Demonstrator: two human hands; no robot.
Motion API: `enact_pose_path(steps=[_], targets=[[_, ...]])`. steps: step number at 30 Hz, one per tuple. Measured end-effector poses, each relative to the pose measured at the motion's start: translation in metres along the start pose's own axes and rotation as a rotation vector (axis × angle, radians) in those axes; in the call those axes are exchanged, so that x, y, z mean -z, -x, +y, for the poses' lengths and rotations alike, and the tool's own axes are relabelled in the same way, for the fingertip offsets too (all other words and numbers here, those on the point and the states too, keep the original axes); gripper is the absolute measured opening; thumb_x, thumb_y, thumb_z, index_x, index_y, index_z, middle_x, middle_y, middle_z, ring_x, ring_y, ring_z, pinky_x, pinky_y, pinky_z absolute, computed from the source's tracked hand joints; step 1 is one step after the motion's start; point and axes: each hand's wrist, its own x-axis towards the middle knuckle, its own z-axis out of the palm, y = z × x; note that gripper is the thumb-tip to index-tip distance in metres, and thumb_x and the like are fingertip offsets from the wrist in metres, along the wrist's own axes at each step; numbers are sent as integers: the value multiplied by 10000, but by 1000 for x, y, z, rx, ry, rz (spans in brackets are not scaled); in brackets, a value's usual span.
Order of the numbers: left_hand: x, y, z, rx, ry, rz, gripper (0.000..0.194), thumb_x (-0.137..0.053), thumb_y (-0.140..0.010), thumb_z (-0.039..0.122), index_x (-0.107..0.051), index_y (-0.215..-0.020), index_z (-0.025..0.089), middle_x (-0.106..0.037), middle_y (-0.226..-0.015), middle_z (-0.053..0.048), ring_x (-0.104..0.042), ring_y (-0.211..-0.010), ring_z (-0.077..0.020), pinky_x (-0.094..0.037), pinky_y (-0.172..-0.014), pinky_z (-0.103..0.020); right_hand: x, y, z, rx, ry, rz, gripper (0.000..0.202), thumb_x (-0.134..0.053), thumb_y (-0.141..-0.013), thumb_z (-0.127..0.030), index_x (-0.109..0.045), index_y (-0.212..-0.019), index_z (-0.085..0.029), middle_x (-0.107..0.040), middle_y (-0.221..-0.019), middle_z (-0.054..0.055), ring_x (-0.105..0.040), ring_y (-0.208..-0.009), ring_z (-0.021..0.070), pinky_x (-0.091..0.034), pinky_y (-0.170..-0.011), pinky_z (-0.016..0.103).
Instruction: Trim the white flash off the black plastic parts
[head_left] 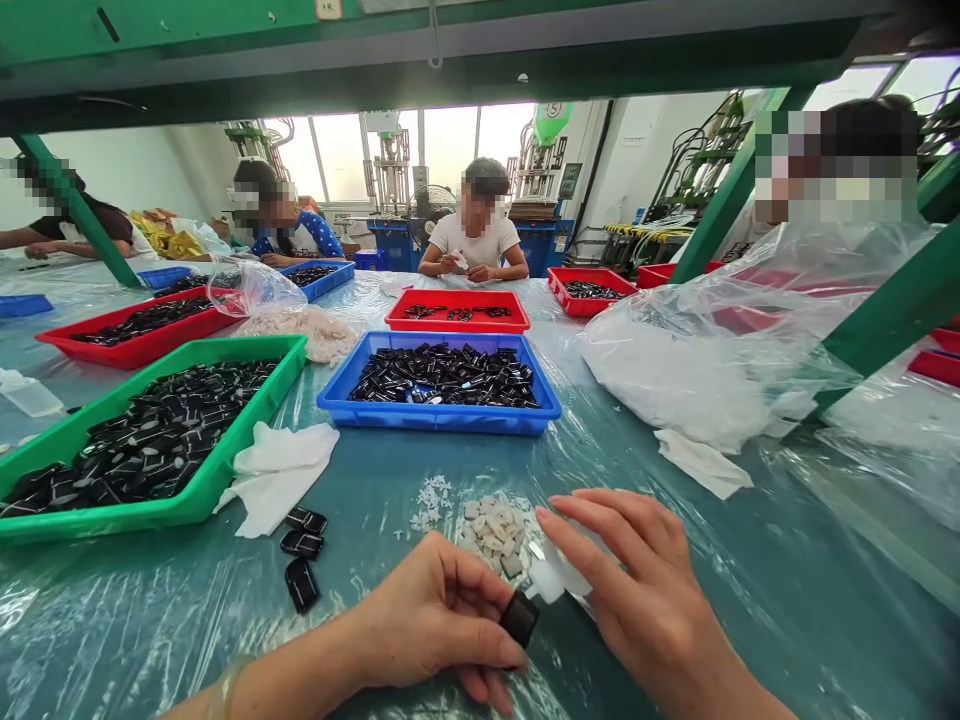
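Observation:
My left hand (450,625) is closed on a small black piece (519,618), held between thumb and fingers low in the middle of the view. To its right, my right hand (645,580) has its fingers stretched and apart, over a white item (551,575) partly hidden behind it; whether the fingers touch it I cannot tell. Beyond my hands lies a pile of pale, flat pieces (495,532), with smaller white scraps (431,503) to its left. Several loose black pieces (302,585) lie on the table left of my left hand.
A blue tray (442,415) and a green tray (225,500) hold many black pieces. A red tray (457,322) stands farther back. White cloths (281,470) and plastic bags (675,380) lie on the covered table (375,480). Several people sit around it under a green frame (716,215).

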Motion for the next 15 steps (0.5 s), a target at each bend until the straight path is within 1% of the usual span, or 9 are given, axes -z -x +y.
enact_pose_path(steps=[3,7,11,15], targets=[[1,0,0,-4,-9,-5,132,-725,-603,174,-705,-699,86,-627,-540,-24,-624,-471,-103,-474,-443,-144,1,-2,-2,4,20,26,433,-374,-840,24,-635,-1058,-244,-678,-974,50,-553,-982,210,-348,-892,404],[2,-1,-2,-16,-15,-17,133,-728,-617,184,-705,-687,74,-623,-529,-27,-628,-472,-106,-473,-439,-139,-1,-2,-3,25,11,64,348,-413,-876,-26,-649,-1026,-232,-695,-935,47,-570,-954,199,-334,-899,398],[3,-1,-4,-11,-4,-41,124,-726,-612,173,-714,-695,80,-632,-536,-22,-621,-456,-95,-468,-428,-130,-3,-1,-6,10,-7,59,326,-374,-936,-99,-658,-1024,-235,-703,-944,55,-573,-969,205,-315,-927,419],[2,-1,-3,-2,6,-49,117,-723,-606,172,-714,-682,84,-633,-525,-19,-617,-445,-94,-466,-422,-133,-1,-3,-8,31,-21,62,330,-347,-965,-151,-666,-1000,-228,-707,-933,54,-576,-951,200,-317,-926,409]])
